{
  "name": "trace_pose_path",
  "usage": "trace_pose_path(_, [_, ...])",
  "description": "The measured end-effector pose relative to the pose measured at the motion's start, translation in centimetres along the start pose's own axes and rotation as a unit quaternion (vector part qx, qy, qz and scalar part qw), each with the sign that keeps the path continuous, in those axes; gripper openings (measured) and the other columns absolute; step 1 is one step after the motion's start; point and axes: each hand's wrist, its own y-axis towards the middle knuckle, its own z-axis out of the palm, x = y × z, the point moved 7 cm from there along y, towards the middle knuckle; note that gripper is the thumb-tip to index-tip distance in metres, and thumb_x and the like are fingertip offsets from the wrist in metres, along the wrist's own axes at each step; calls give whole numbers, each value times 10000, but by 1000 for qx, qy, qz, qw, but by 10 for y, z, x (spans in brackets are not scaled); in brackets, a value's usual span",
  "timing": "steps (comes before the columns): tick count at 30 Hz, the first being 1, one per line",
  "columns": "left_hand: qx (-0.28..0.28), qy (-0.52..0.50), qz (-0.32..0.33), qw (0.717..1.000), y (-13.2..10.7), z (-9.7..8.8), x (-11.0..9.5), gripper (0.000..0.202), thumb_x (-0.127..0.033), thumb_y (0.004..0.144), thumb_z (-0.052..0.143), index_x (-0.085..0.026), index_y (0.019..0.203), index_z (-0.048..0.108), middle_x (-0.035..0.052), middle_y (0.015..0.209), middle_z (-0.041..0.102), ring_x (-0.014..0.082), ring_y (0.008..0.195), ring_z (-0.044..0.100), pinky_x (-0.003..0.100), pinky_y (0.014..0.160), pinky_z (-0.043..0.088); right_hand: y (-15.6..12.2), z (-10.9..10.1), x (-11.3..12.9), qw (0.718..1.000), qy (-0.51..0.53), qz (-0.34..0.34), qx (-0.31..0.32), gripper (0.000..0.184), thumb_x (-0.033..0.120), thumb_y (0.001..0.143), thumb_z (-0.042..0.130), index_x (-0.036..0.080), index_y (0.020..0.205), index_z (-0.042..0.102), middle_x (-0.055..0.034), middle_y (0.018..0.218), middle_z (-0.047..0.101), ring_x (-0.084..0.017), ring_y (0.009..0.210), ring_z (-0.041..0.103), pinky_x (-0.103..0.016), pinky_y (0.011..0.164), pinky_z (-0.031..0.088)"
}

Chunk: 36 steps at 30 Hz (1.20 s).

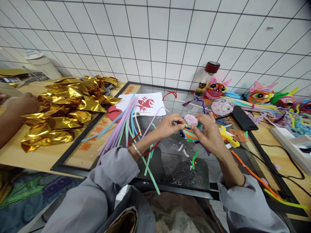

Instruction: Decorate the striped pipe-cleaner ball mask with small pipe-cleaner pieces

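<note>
Closest to the camera are two rolled grey sleeves point(80, 197), one either side of the near edge of the tabletop point(14, 158). Beyond them, both hands meet over the dark panel point(167, 165), right of the tabletop's middle and about midway between its near and far edges. The fuzzy multicoloured piece point(191, 120) is there, its round pale-pink part uppermost, with orange, green and blue strips below. The left hand point(171, 125) pinches its left side, thumb and forefinger nearly closed; the fingers of the right hand point(209, 132) hold the other side, curled narrowly around it. Whether the piece also rests on the panel I cannot tell.

To work it well, I would let one hand steady the strips while the other presses only the pink part, lightly and evenly, since fuzz probably flattens under a hard squeeze. Keeping the thumbs at the rim should leave the top in sight for checking that it sits centred.

The yellow glue gun point(229, 138) lies just beside the right hand, toward the tabletop's right edge; its nozzle may be hot, so that wrist is best kept clear of it. The green scrap point(194, 159), nearer the near edge, could snag if the piece is lowered onto it.
</note>
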Motion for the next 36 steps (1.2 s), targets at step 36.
trace_pose_path(36, [8, 8, -48, 999, -2, 3, -2, 283, -333, 692, 713, -133, 863, 607, 33, 863, 561, 130, 776, 535, 220, 627, 449, -1, 1, 0, 1000, -22, -7, -7, 117, 266, 865, 541, 226, 962, 592, -54, 1048, 659, -252, 1046, 592, -544, 1132, 149])
